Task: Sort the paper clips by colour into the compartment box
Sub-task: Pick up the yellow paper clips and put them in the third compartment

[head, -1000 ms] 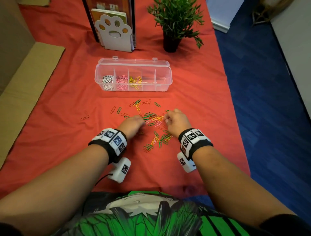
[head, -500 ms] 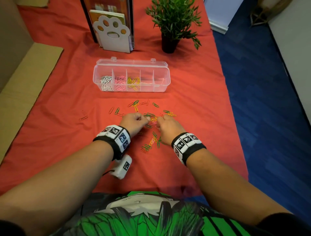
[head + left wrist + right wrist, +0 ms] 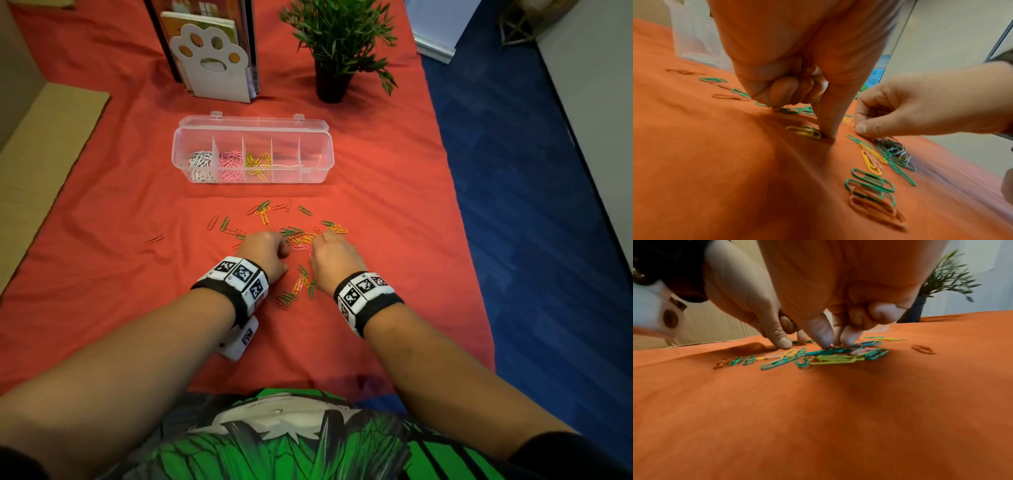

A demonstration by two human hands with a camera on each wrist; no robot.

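Note:
The clear compartment box (image 3: 315,171) stands open on the red cloth, with white, pink and yellow clips in its three left cells. Loose green, yellow, orange and pink paper clips (image 3: 299,236) lie in front of it. My left hand (image 3: 274,245) is at the pile's left, fingers curled into the palm. In the left wrist view its thumb (image 3: 828,128) presses the cloth beside a yellow clip (image 3: 803,132). My right hand (image 3: 329,243) is at the pile's right. Its thumb and fingertips (image 3: 824,337) pinch at clips in the heap (image 3: 830,358).
A paw-shaped book holder (image 3: 212,65) and a potted plant (image 3: 337,44) stand behind the box. Flat cardboard (image 3: 44,147) lies along the left. A lone orange clip (image 3: 154,238) sits apart on the left. The table's right edge drops to blue floor (image 3: 531,205).
My right hand has moved left and nearer, from the pile's right side into its middle. The left hand stays at the pile's left edge.

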